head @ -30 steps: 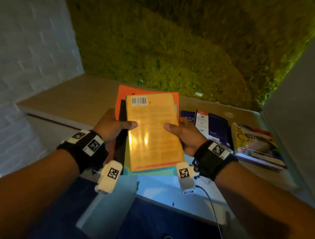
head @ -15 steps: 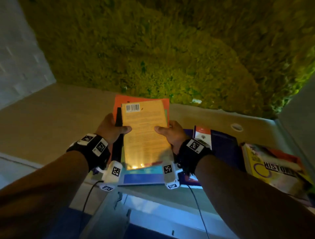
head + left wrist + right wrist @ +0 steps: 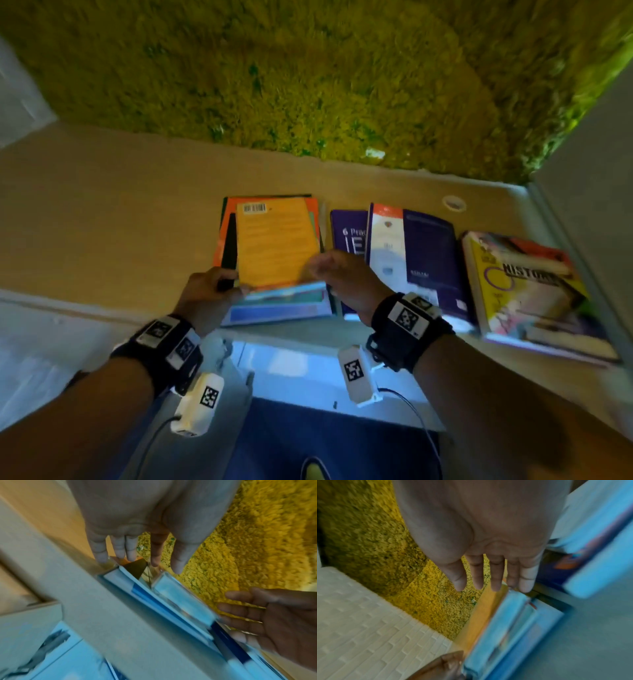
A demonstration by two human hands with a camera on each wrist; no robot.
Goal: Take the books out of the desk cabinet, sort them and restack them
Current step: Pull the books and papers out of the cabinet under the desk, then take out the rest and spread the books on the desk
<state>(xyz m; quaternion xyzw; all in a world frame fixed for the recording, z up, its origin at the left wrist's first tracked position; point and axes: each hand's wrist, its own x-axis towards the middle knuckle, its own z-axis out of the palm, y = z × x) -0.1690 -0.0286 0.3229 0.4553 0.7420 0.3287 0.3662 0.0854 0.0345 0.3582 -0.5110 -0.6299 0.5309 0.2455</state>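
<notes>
A stack of books lies flat on the desk, with a yellow-orange book with a barcode on top. Under it show an orange cover and a blue book. My left hand is at the stack's near left corner; in the left wrist view its fingers are straight, tips at the stack. My right hand is at the near right edge, fingers straight and holding nothing. The pictures are blurred.
Two purple books lie right of the stack, then a pile topped by a yellow history book. A green moss wall backs the desk. A white panel bounds the right side. A cable grommet sits far right.
The stack that both hands held up has gone down and forward onto the desk. Both hands have let go and slid back to its near edge, fingers straightened.
</notes>
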